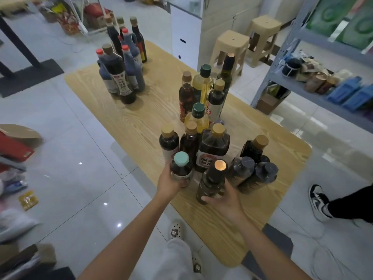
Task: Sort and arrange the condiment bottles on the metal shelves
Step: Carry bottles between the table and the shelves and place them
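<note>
Head view: the table (141, 122) has bare wood between the far bottle cluster (121, 71) and the near cluster beside its long edge. There the left hand (171, 183) grips a teal-capped bottle (181, 168). The right hand (224, 201) clasps a gold-capped bottle (212, 182) (lifted or standing, unclear). The metal shelves (290, 77) stand on the right.

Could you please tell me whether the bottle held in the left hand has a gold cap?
No, the bottle gripped by the left hand has a pale teal cap.
</note>
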`<state>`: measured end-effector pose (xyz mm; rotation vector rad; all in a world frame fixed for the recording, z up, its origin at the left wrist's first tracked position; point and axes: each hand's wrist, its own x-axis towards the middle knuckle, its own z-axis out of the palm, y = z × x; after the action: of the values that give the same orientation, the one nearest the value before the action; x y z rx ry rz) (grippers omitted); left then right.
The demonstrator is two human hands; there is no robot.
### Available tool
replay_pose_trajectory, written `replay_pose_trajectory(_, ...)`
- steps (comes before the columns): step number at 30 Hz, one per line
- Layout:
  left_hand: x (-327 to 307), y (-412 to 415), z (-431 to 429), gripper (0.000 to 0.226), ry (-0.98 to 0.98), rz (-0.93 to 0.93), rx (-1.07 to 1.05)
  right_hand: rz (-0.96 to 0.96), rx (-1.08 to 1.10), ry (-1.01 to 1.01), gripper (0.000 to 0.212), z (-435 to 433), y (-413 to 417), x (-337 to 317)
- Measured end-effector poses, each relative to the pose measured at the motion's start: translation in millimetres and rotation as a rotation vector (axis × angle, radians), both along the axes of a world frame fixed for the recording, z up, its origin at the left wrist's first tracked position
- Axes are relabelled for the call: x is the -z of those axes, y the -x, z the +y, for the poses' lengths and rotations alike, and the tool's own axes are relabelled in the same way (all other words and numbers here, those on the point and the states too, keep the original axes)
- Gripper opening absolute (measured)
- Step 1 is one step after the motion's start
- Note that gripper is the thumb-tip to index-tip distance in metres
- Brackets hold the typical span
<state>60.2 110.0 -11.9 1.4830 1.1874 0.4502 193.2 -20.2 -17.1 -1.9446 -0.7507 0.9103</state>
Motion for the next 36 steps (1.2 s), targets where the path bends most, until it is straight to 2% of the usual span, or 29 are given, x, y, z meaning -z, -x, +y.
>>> replay_pose_trajectory(11, 7.9, 7.5, -14.3, 0.074, -0.049, -0.028, -0.035, -0.03, 0.01, -0.077, 0.066, -3.6, -0.1, -6.8)
replay_pose_trajectory(20, 4.4, 51.6, -67.8, 0.067, -0.057, -0.032, -0.135, -0.019, -0.127, -0.122, 0.067, -24.8, 27.1, -21.3)
replay_pose_trajectory(29, -42.7, 136.6, -84.1, 0.065, -0.093, -0.211, -0.421, -0.003, -0.454, -0.134, 0.055, 16.3, 80.9, -77.2)
replay_pose_trajectory(33, -79.6, 192.5, -69.2, 0.059, -0.17, -0.27, -0.58, 0.016, -0.615, -0.199, 0.051, 62.8, 131.4, -113.5)
replay_pose_trajectory(36, -111.6, 246.9, -55.4, 0.064, -0.255, -0.292, -0.703, 0.038, -0.748, -0.27, 0.043, 101.8, 185.0, -145.5)
